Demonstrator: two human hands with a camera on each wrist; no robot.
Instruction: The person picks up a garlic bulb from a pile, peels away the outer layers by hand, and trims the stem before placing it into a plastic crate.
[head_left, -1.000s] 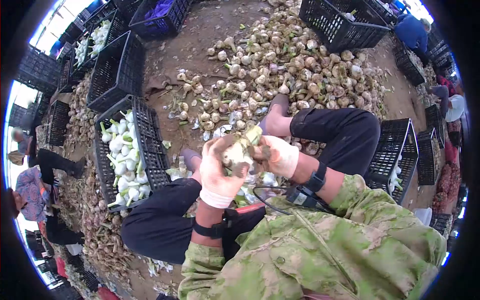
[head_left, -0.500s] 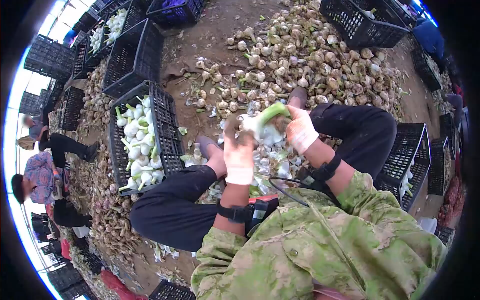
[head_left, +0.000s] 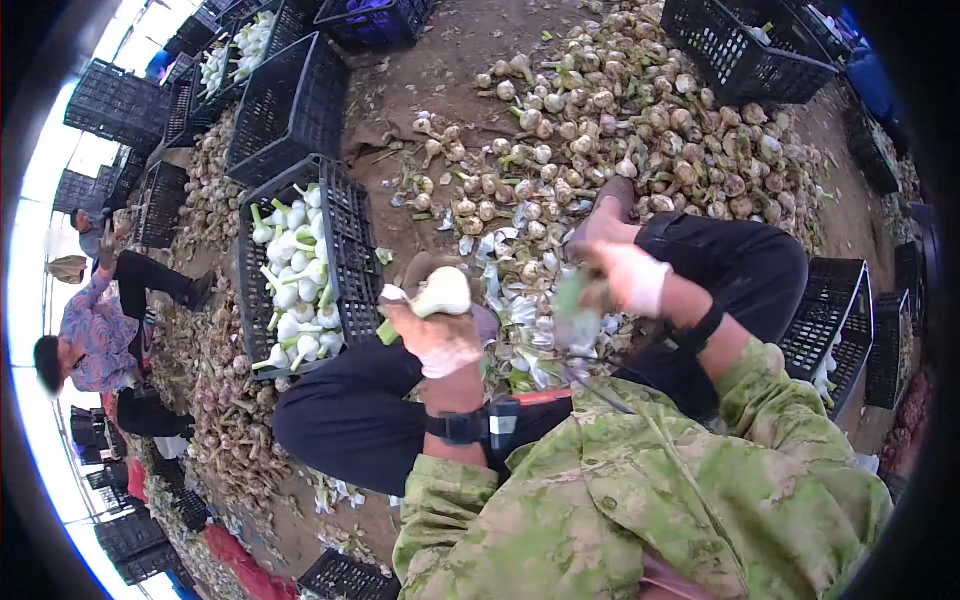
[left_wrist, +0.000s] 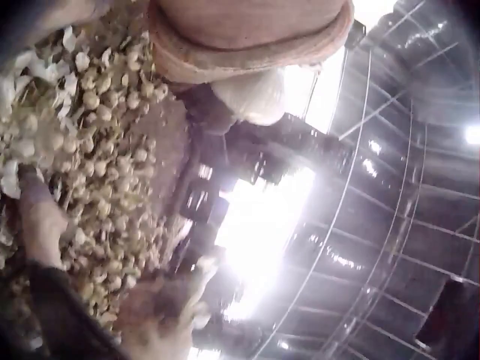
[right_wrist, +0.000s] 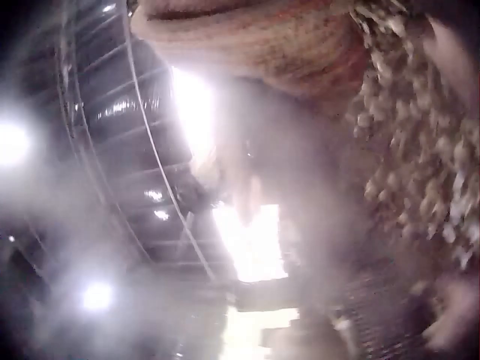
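In the head view my left hand (head_left: 440,345), in a pale glove with bare dirty fingertips, grips a garlic bulb (head_left: 443,292). The bulb is smooth and white, and its cut green stem points down to the left. My right hand (head_left: 635,278), gloved and blurred by motion, is apart from it on the right. A pale green strip of garlic skin (head_left: 572,302), also blurred, hangs at its fingers. White skins (head_left: 525,335) litter the ground between my legs. The left wrist view shows part of the other hand (left_wrist: 157,315); the right wrist view is mostly glare and blur.
A black crate (head_left: 350,235) of cleaned garlic stands by my left knee, another crate (head_left: 840,320) by my right. Unpeeled garlic (head_left: 680,140) is heaped ahead. Empty-looking crate (head_left: 290,110) lies beyond the left one. A person (head_left: 100,330) sits at far left.
My hands were together at the bulb and are now apart. The left has moved left with the bulb, now bare and white; the right has drawn away rightward with the green skin.
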